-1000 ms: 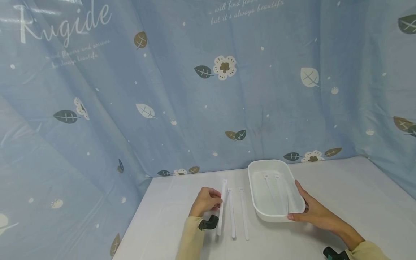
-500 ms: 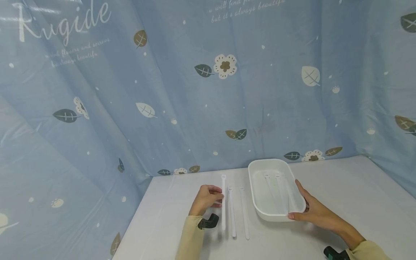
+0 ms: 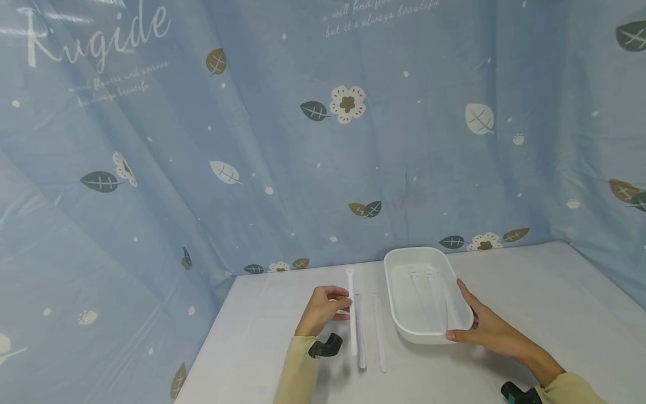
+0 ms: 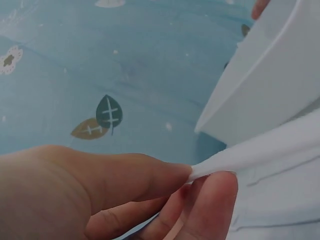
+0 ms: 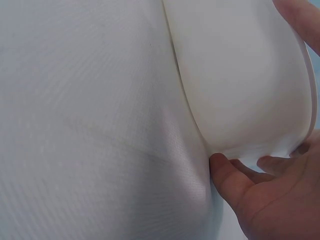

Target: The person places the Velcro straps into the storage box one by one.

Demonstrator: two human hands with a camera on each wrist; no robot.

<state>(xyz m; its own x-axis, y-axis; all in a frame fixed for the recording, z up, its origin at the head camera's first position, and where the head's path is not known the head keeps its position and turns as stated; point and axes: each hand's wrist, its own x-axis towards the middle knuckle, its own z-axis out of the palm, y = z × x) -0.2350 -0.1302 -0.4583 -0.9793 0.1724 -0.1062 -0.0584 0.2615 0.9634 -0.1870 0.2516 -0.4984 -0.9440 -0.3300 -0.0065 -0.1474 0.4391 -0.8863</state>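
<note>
My left hand [image 3: 321, 310] pinches a long, thin white stick [image 3: 352, 331] with a small wider head at its far end. In the left wrist view thumb and fingertips meet on this white strip [image 4: 260, 152]. Just to its right lies a similar stick [image 3: 361, 350], partly overlapped in the head view, and beyond that another stick [image 3: 380, 342] on the table. A white plastic basin [image 3: 423, 338] stands farther right, with at least two such sticks [image 3: 419, 289] inside. My right hand [image 3: 492, 331] grips the basin's near right corner, thumb at the front and fingers along the side.
The table wears a white cloth [image 3: 257, 342]. Behind it hangs a blue curtain [image 3: 282, 219] printed with leaves and flowers, and the basin's far end stands close to it. A black wrist camera [image 3: 325, 345] sits on the left sleeve.
My left hand has swung the pinched stick more upright and moved it slightly right, so that it now overlaps the stick beside it. The right hand and basin stay put.
</note>
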